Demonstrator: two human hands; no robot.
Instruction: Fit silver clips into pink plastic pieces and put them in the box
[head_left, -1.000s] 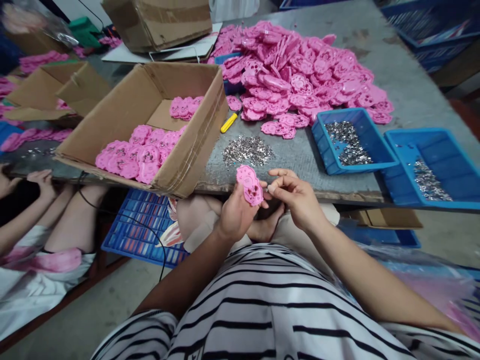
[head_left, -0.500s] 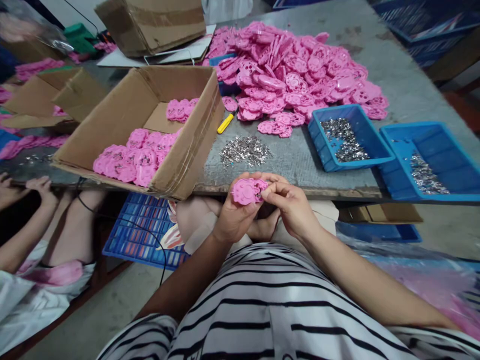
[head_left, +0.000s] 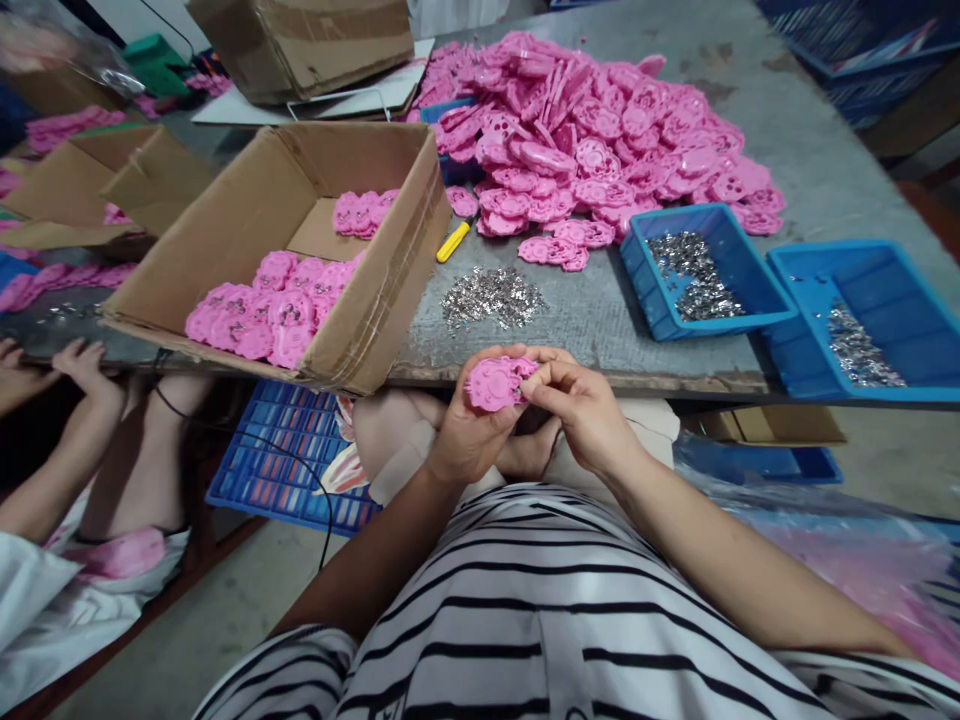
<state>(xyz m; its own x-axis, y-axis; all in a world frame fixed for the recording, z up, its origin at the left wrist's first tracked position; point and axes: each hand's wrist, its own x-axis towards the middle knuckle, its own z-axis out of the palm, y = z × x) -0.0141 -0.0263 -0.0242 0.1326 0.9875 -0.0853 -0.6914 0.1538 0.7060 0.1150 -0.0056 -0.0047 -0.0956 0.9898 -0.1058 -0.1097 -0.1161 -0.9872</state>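
Note:
In front of my body, just off the table's front edge, my left hand (head_left: 471, 432) is closed round a pink moulded plastic part (head_left: 495, 384). My right hand (head_left: 581, 410) pinches at the right end of this part with thumb and forefinger; any small piece between those fingertips is hidden. Beyond my hands, a heap of small shiny metal pieces (head_left: 491, 298) lies on the table. A yellow-handled tool (head_left: 453, 242) rests behind it, beside a large pile of similar pink parts (head_left: 600, 140).
An open cardboard box (head_left: 420, 250) on the left holds several pink parts (head_left: 281, 310). Two blue bins (head_left: 660, 325) (head_left: 915, 300) with metal pieces stand on the right. A co-worker's hand (head_left: 79, 365) is at the far left. A blue crate (head_left: 262, 460) sits below the table.
The view has shifted slightly, so the bins appear a little further right. Both hands stay on the pink part in nearly the same pose.

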